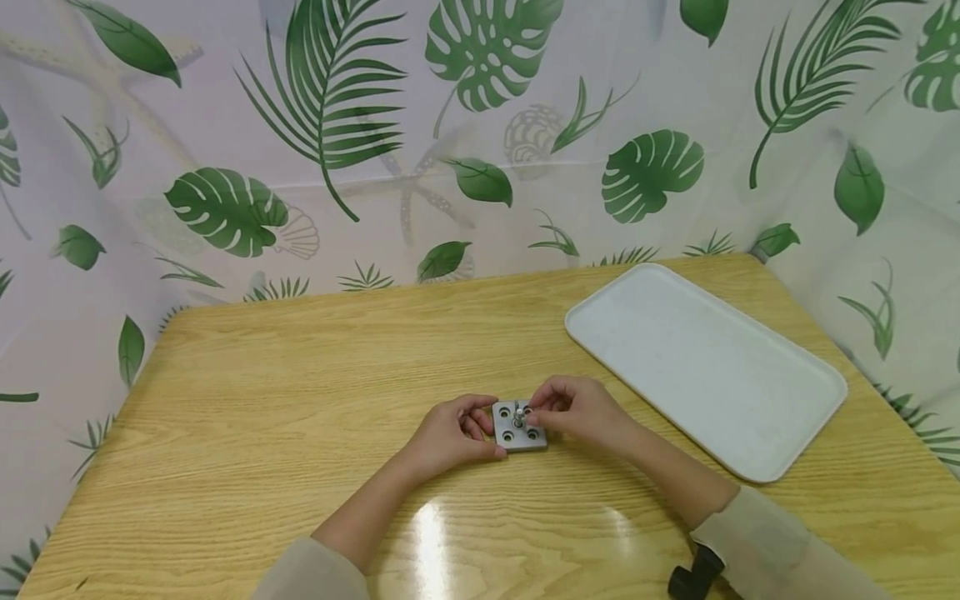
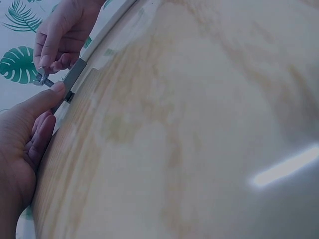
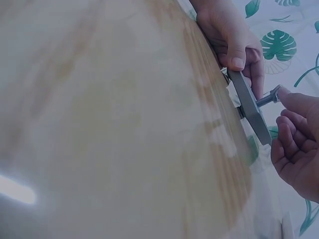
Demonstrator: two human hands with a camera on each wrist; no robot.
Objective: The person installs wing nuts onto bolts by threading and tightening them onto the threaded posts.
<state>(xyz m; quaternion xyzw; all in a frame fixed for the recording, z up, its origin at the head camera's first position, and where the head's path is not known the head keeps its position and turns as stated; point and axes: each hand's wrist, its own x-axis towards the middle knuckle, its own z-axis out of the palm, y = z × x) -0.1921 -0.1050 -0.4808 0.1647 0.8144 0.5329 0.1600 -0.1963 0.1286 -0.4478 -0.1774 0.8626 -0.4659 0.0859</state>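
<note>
A square grey metal plate (image 1: 522, 443) with a hole near each corner lies on the wooden table. From its middle rises a threaded wing bolt (image 3: 267, 98), upright on the plate. My left hand (image 1: 448, 439) grips the plate's left side, thumb at the near edge and fingers at the far corner. My right hand (image 1: 583, 410) pinches the head of the wing bolt between thumb and fingers. In the right wrist view short dark feet (image 3: 241, 112) show under the plate. The left wrist view shows the bolt's winged head (image 2: 42, 76) at the right fingertips.
A white rectangular tray (image 1: 701, 367) lies at the right rear of the wooden table (image 1: 300, 400), beyond my right forearm. Leaf-patterned cloth (image 1: 375, 167) hangs behind and at both sides. A black device (image 1: 693, 575) is by the right sleeve.
</note>
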